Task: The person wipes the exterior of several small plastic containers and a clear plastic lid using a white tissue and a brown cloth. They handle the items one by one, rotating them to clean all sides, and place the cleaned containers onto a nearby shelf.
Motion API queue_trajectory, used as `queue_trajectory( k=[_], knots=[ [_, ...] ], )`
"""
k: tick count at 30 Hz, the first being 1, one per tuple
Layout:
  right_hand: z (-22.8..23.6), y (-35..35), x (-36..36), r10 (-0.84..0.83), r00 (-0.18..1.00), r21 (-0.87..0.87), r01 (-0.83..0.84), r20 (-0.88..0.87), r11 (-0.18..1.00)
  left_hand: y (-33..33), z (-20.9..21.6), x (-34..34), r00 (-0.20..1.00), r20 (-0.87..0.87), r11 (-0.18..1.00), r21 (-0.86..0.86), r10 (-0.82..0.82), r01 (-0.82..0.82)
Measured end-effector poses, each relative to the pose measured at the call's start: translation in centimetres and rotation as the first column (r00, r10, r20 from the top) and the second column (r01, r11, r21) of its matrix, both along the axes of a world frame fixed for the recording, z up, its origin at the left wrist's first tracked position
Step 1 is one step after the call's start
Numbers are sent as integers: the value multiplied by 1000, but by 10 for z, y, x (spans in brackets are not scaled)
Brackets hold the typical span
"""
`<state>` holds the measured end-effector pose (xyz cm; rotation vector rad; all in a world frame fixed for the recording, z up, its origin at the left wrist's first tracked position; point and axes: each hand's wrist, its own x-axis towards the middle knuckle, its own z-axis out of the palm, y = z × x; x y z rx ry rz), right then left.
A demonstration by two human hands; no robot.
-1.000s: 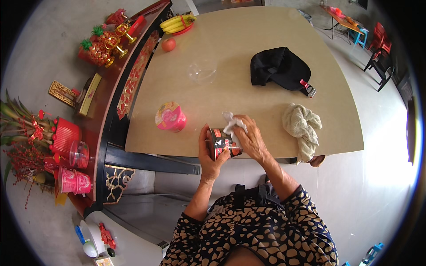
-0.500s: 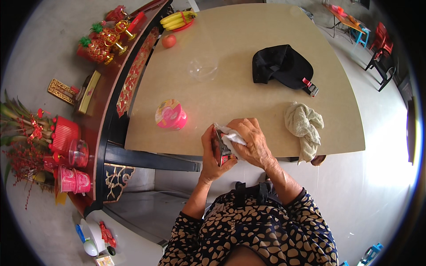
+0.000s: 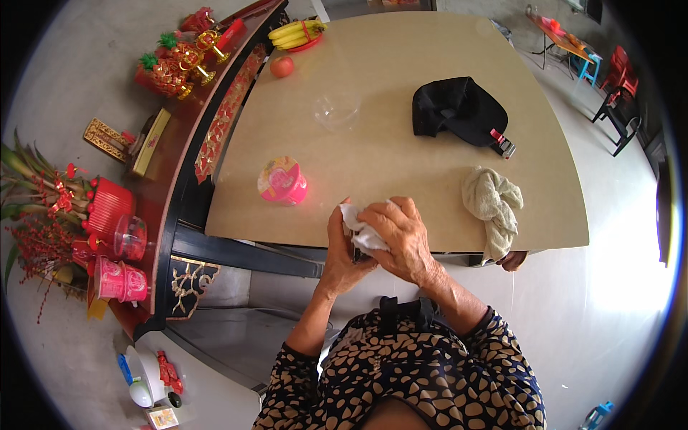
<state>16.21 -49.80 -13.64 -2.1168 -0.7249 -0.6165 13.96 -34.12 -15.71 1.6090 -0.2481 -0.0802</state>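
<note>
My left hand (image 3: 341, 261) is closed around a small dark object (image 3: 357, 254) with shiny sides, mostly hidden by fingers and cloth; its kind is unclear. In my right hand (image 3: 403, 242) is a bunched white cloth or tissue (image 3: 367, 237), pressed over the top of that object. Both hands meet just off the table's near edge. Closest to them on the table stands a pink lidded tub (image 3: 284, 182), a little to the left. A beige knotted towel (image 3: 491, 203) lies to the right and hangs over the edge.
The beige table (image 3: 380, 158) carries a black cap (image 3: 459, 111), a clear plastic piece (image 3: 337, 111), a red apple (image 3: 282, 67) and bananas (image 3: 295, 34) on a red plate. A dark red altar cabinet (image 3: 168, 186) with ornaments flanks its left side. Chairs (image 3: 618, 118) stand far right.
The white cloth has shifted left over the dark object, covering more of it. Its red part, visible before, is hidden. The whole view has shifted slightly.
</note>
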Motion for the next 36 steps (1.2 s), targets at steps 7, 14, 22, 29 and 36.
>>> queue_trajectory(
  k=[7, 14, 22, 29, 36],
  knots=[
    [-7, 0, 46, 104, 933, 93, -76, -344, 993, -8, -10, 2, 998, 67, 999, -52, 3, 1],
    [-16, -3, 67, 237, 851, 107, -212, -469, 971, -5, -5, 4, 985, 172, 999, 32, -1, -4],
    [-4, 0, 8, 1, 999, -41, -3, -51, 999, 4, -15, 7, 985, 170, 1000, 28, -15, 11],
    [-6, -39, -16, 63, 995, -217, -45, 77, 975, 1, -11, 16, 991, 124, 992, -111, -48, 62],
    [14, -23, 4, -298, 929, -102, 326, 220, 940, -6, -8, 13, 989, 139, 999, -13, 41, -39]
  ],
)
